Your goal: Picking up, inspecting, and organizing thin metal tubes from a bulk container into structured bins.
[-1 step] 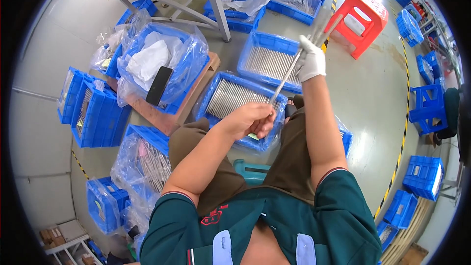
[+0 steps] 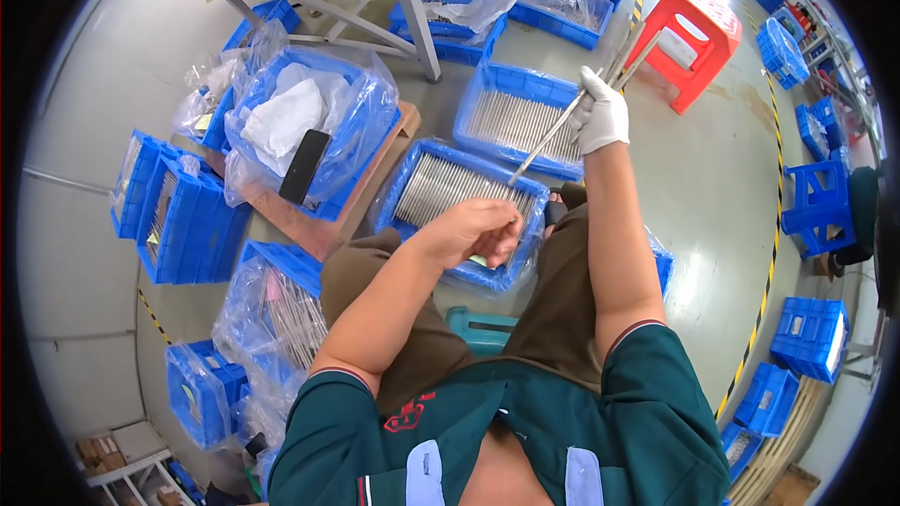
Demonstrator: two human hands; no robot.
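My right hand [image 2: 600, 117], in a white glove, is closed around several thin metal rods [image 2: 630, 58]. One longer metal rod [image 2: 546, 144] slants down from it toward my left. My bare left hand [image 2: 483, 232] hangs just below that rod's lower end, apart from it. Its fingers are curled together, and whatever they may hold is hidden. Beneath my hands stands a blue plastic crate [image 2: 538, 195] lined with clear film, with a row of metal rods [image 2: 441, 189] in it. A second blue crate [image 2: 472, 103] behind it also contains a row of rods [image 2: 520, 122].
At left, a film-lined crate [image 2: 361, 169] on a wooden pallet [image 2: 323, 232] bears a black phone [image 2: 305, 166]. A red stool [image 2: 689, 37] stands at far right. Bagged rods [image 2: 298, 319] fill a crate by my left knee. A metal table leg [image 2: 415, 14] rises at the back.
The long rod's lower end has moved up and away from my left fingers, which were at it before. My right hand has shifted slightly right with the rods.
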